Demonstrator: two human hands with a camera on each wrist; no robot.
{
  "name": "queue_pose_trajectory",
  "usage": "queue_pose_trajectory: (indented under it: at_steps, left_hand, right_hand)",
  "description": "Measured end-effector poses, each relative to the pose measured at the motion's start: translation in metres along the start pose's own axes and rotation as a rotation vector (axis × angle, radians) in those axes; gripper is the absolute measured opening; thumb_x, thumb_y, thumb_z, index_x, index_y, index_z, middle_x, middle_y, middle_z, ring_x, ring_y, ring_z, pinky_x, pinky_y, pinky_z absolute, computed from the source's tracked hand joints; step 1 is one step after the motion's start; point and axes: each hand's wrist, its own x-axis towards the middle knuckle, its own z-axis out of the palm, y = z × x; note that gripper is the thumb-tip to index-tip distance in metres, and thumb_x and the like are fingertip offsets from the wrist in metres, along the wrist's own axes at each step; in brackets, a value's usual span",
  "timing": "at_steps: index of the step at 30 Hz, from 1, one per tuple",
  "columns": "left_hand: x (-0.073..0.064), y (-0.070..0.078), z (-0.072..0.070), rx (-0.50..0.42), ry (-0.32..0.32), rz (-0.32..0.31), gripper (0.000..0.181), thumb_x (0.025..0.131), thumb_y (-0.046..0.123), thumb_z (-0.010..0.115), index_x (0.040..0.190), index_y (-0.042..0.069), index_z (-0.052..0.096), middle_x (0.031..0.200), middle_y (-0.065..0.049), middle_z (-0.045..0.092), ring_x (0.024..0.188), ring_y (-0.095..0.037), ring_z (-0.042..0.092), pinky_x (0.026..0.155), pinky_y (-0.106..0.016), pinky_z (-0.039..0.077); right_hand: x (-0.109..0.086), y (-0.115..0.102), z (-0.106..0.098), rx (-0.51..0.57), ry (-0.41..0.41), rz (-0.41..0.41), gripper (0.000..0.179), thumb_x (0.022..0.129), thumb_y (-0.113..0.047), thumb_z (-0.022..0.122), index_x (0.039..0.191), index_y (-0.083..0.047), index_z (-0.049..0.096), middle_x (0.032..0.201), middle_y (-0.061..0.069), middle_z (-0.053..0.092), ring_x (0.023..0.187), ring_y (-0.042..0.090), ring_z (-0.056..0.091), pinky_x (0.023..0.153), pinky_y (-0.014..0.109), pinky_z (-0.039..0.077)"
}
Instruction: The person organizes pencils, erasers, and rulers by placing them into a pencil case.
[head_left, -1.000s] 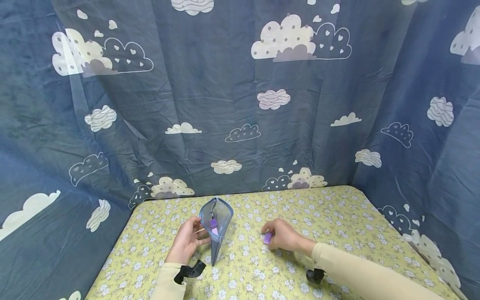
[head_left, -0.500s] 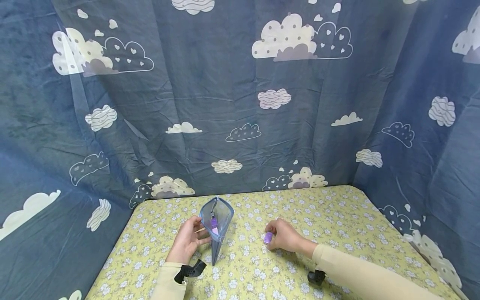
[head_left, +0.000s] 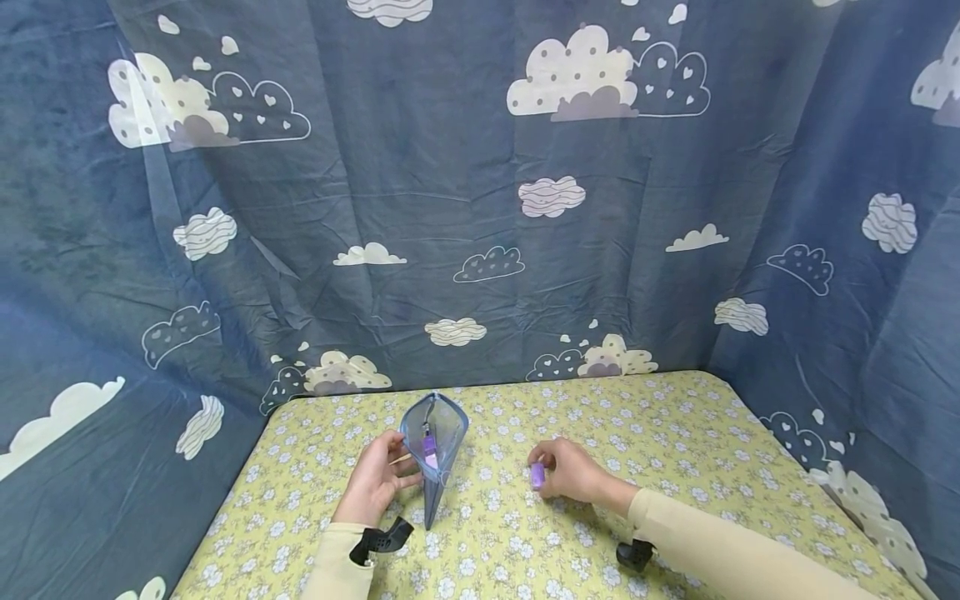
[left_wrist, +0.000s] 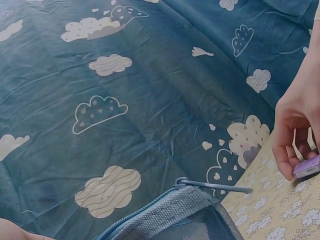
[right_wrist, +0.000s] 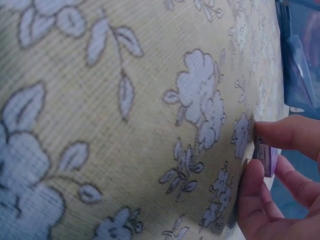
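A blue mesh zip pouch (head_left: 453, 417) stands with its mouth spread wide, left of the table's middle. My left hand (head_left: 371, 482) holds it by the left side of its rim. Inside lies a purple and pale item (head_left: 429, 446), partly hidden by the pouch wall. To the right, my right hand (head_left: 576, 477) pinches a small purple box (head_left: 537, 476) between thumb and fingertips, low over the cloth. In the right wrist view the box (right_wrist: 266, 159) shows a pale printed label. The pouch's zipper pull (left_wrist: 220, 187) sticks out in the left wrist view.
A yellow floral cloth (head_left: 645, 417) covers the table. Dark blue curtains (head_left: 420, 208) with cloud prints hang behind and at both sides. A black wrist mount (head_left: 381, 540) sits on the left sleeve, another black mount (head_left: 634, 554) under the right.
My right hand has shifted slightly to the right, and the purple box has turned a little in its fingers. My left hand and the pouch stay in place.
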Motion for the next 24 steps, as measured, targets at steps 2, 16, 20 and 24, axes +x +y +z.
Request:
queue_pose_trajectory:
  at_steps: [2,16,20,24]
  left_hand:
    - [0.0004,-0.0002,-0.0005,-0.003,-0.003,-0.001,0.022,0.102,0.013,0.047,0.081,0.010,0.054,0.106,-0.018,0.062,0.102,-0.037,0.067,0.095,-0.067,0.044]
    - [0.0030,0.0016,-0.0006,-0.001,-0.014,0.009,0.021,0.100,0.011,0.047,0.080,0.011,0.055,0.096,-0.013,0.062,0.097,-0.036,0.069,0.092,-0.064,0.047]
    - [0.0019,0.0020,-0.0007,0.003,-0.013,0.013,0.020,0.101,0.013,0.047,0.083,0.011,0.055,0.096,-0.013,0.059,0.100,-0.037,0.068,0.098,-0.069,0.041]
    - [0.0016,0.0019,-0.0007,0.008,-0.008,0.014,0.019,0.102,0.013,0.047,0.084,0.011,0.054,0.098,-0.014,0.058,0.101,-0.038,0.068,0.098,-0.069,0.041]
  right_hand:
    - [0.0002,0.0006,-0.0014,0.018,-0.009,0.008,0.046,0.066,0.007,0.083,0.107,-0.006,0.069,0.092,0.011,0.064,0.074,0.018,0.055,0.058,0.031,0.052]
    - [0.0069,-0.0012,-0.0098,0.145,-0.039,0.062,0.054,0.069,0.015,0.071,0.119,-0.005,0.067,0.089,0.017,0.062,0.064,0.019,0.050,0.049,0.029,0.042]
    - [0.0080,-0.0030,-0.0099,0.177,-0.048,0.079,0.053,0.070,0.014,0.072,0.120,-0.004,0.067,0.089,0.017,0.061,0.063,0.018,0.048,0.049,0.029,0.042]
    - [0.0093,-0.0036,-0.0083,0.209,-0.039,0.090,0.052,0.070,0.013,0.075,0.119,-0.003,0.068,0.090,0.018,0.060,0.064,0.018,0.050,0.050,0.031,0.046]
